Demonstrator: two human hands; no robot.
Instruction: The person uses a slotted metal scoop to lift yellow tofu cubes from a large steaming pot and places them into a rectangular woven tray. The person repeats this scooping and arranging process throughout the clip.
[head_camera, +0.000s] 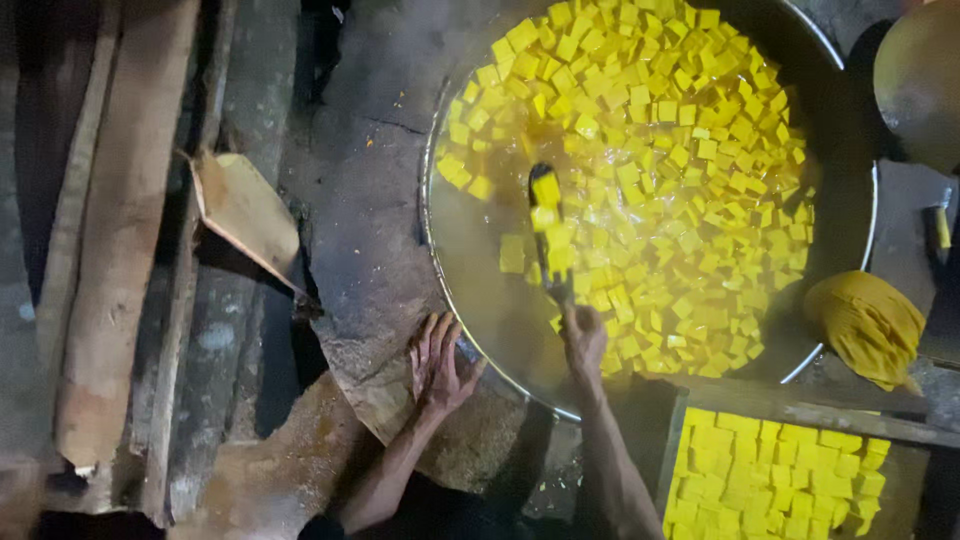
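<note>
Here: right hand (583, 340) fingers gripping one ladle (548, 235) | left hand (437, 362) fingers spread on one wok's (470, 345) rim, seemingly.

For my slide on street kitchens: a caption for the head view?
Right hand works a ladle through yellow cubes in a wide pan.

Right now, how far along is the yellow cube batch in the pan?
Done: most yellow cubes already float in the big pan of liquid. In hand: the right hand holds a ladle among them, while the left hand rests on the stone edge. Left: the tray beside it is full of cubes.
</note>
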